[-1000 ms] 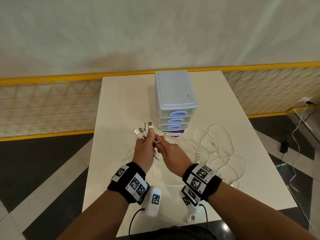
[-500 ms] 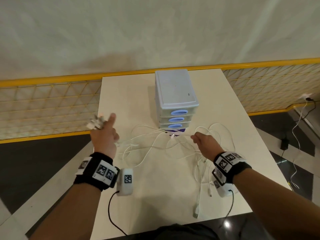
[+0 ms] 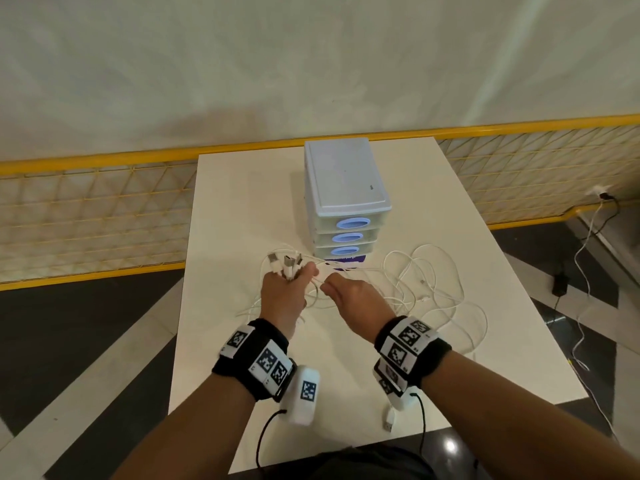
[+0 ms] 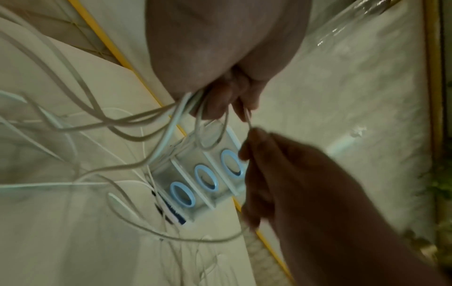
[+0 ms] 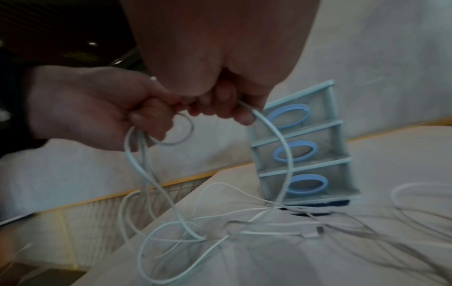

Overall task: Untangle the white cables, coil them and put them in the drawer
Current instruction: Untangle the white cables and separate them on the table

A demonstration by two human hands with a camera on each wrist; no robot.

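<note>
White cables [image 3: 429,285] lie on a cream surface [image 3: 242,209]. The drawer unit [image 3: 341,188] is pale grey with light-blue oval handles [image 3: 353,223]. Black wristbands [image 3: 252,358] carry black-and-white square markers. A yellow rail [image 3: 104,161] tops yellow lattice mesh.

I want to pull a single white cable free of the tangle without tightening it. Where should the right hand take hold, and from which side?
Probably on the short strand right beside the left hand, which already grips the plug ends as a bunch. The right hand pinches a white cable there, coming from the right, toward the loose loops on the table, so it can slide outward.
</note>
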